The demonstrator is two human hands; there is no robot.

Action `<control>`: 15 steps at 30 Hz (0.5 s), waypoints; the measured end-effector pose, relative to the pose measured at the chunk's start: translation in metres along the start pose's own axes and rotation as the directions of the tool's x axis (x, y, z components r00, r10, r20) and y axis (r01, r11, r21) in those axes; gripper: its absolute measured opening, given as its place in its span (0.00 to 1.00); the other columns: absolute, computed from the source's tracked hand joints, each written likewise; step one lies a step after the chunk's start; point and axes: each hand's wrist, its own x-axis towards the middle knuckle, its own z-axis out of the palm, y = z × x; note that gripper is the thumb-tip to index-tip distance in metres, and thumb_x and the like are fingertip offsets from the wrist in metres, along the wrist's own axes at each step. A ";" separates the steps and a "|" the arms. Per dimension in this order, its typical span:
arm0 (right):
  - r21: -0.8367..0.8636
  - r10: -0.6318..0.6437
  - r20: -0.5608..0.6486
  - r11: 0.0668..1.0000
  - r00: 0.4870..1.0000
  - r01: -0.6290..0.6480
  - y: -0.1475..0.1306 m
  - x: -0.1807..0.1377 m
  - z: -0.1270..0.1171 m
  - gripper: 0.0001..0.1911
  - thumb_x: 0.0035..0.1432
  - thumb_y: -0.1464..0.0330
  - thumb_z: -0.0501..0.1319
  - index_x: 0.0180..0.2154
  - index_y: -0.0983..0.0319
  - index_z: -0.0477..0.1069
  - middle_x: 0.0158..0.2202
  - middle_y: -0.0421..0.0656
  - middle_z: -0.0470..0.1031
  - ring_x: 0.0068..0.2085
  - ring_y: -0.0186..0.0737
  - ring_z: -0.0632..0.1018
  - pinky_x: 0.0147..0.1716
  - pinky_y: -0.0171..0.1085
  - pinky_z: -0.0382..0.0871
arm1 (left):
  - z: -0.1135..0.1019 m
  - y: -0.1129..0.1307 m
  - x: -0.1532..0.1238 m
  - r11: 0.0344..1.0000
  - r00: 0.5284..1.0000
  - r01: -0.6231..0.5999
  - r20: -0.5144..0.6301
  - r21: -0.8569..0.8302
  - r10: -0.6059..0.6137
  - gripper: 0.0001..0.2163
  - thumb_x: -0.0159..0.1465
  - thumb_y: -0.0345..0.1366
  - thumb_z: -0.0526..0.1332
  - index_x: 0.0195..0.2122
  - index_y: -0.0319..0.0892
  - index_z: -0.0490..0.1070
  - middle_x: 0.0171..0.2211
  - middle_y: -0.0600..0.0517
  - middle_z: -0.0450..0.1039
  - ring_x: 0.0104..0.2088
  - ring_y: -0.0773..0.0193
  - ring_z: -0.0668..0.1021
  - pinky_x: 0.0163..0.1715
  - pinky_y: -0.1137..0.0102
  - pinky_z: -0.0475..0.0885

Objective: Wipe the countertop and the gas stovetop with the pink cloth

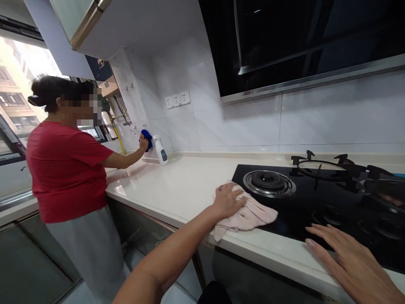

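My left hand [227,200] presses down on a pale pink cloth [257,213], its fingers bent over the fabric. The cloth lies bunched across the left front corner of the black glass gas stove [303,198] and the white countertop [186,181]. Fingers stretched out, my right hand [348,257] holds nothing at the stove's front edge, near the dark knobs [332,215]. Whether it touches the surface I cannot tell. Beyond the cloth sits the left burner [268,181], with no pan support over it.
A black pan support [322,166] stands at the right rear of the stove. Above hangs a dark range hood [303,50]. On the left, a person in a red shirt [69,164] holds a blue cloth [146,139] against the wall, beside a white spray bottle [161,152].
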 end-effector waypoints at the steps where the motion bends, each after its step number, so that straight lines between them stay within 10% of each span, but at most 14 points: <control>1: 0.004 0.009 0.004 1.000 1.000 -0.009 0.000 0.000 0.000 0.32 0.63 0.39 0.55 0.57 0.50 0.75 0.61 0.42 0.76 0.67 0.59 0.69 0.65 0.65 0.64 | -0.001 -0.011 0.000 0.999 0.999 0.049 0.004 0.019 -0.049 0.17 0.72 0.49 0.59 0.59 0.56 0.75 0.66 0.49 0.65 0.63 0.49 0.70 0.62 0.46 0.66; 15: -0.035 -0.039 -0.022 0.999 0.999 0.038 -0.004 -0.002 0.003 0.31 0.64 0.41 0.55 0.58 0.51 0.75 0.62 0.42 0.75 0.67 0.60 0.69 0.66 0.66 0.63 | -0.047 -0.148 -0.039 0.806 0.882 0.466 -0.120 0.366 -0.455 0.18 0.73 0.43 0.54 0.54 0.43 0.79 0.71 0.39 0.58 0.68 0.41 0.61 0.64 0.46 0.58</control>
